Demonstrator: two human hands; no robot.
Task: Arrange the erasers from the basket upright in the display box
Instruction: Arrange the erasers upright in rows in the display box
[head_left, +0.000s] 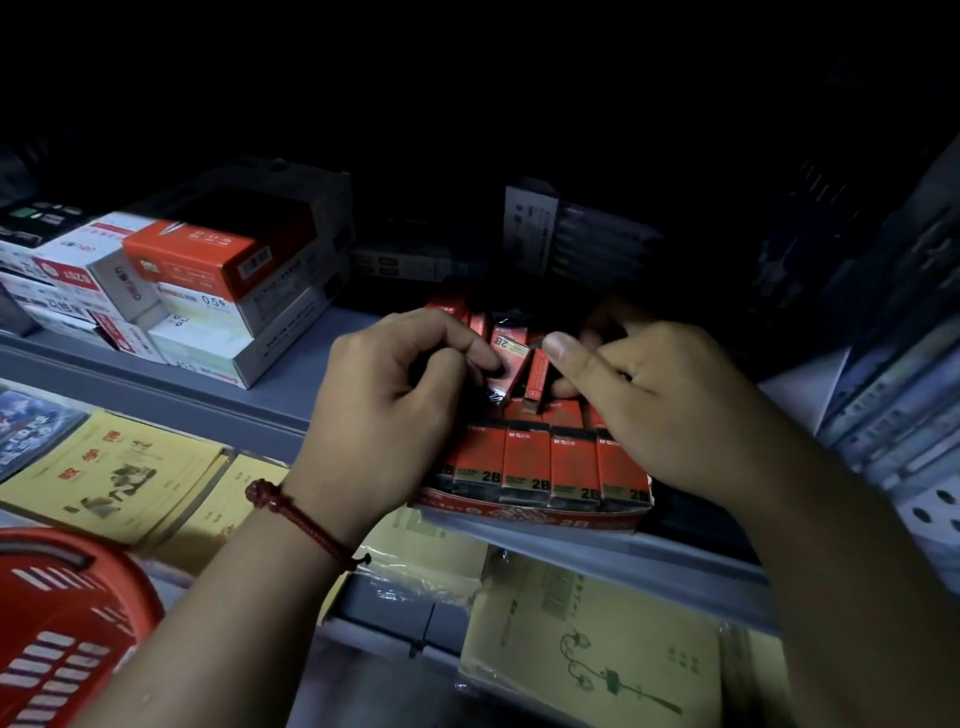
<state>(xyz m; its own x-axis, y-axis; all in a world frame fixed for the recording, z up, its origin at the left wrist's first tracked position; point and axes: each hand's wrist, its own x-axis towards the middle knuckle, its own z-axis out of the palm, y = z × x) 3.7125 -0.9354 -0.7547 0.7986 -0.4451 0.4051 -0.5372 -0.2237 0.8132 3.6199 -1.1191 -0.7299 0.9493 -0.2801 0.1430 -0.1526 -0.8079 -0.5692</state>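
Head view: dim shot, top half nearly black. Display box (524, 512), red cardboard, sits on the grey shelf (291, 374) at centre frame, its front edge at the shelf lip. Front row of erasers (545, 467) stands upright and packed side by side, red sleeves with black bands, "2B" readable along the bottom. Rows behind it are mostly hidden by the hands.

Left hand (384, 400) is over the box's left half, fingers curled, index tip and thumb pinching the tilted eraser (508, 358). That one is in clear wrap, its "2B" label turned sideways, leaning and raised above the packed rows. A red cord bracelet (301, 519) is on that wrist.

Right hand (660, 410) is over the box's right half, thumb out straight and pointing left, other fingers curled down into the box. One fingertip touches the narrow red eraser (537, 379), which stands just right of the tilted one. Can't tell whether that hand actually grips it.

Basket (67, 623), red slotted plastic, is at bottom left, well apart from the box; contents not visible. Stacked red and white boxes (208, 270) sit on the same shelf to the left. Yellow notebooks (119, 467) lie on the level below.
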